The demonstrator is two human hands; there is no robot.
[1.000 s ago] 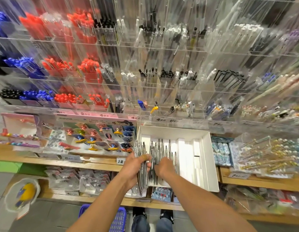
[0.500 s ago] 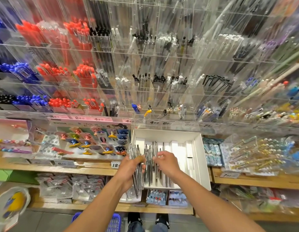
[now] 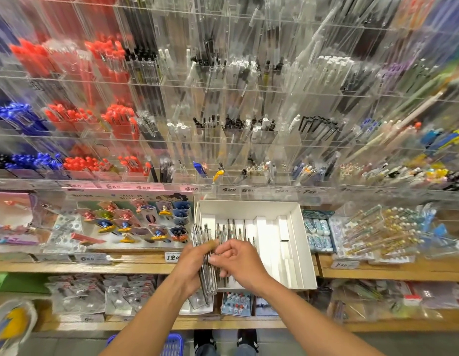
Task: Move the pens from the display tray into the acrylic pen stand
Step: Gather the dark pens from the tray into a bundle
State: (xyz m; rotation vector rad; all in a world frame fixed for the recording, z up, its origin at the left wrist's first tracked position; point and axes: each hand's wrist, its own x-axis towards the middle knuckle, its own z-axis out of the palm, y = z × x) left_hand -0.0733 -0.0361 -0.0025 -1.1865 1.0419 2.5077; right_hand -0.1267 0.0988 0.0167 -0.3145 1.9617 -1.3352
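The slim clear-and-silver pens [image 3: 204, 255] are split between two places. A bundle stands roughly upright in the left hand [image 3: 191, 263], whose fingers and thumb are wrapped round its middle; the remainder [image 3: 232, 231] lie side by side in the left slots of the white rectangular cardboard display tray [image 3: 299, 227], whose right slots show bare white.

The right hand [image 3: 238, 259] sits touching the bundle, fingers curled toward it. Whether it pinches a pen of its own or only steadies the bundle cannot be told — its fingertips face away from view.

Handling, as a judgement: each pen is light and stiff, with a smooth barrel likely to slide against its neighbours. A loose bundle may fan out or drop single pens. Hold at mid-length, squeezing evenly, and keep the tips level before lowering.

The tiered clear acrylic pen stand [image 3: 249, 140] rises behind the tray; several of its compartments look partly filled. The tray rests on a wooden shelf [image 3: 120, 263].
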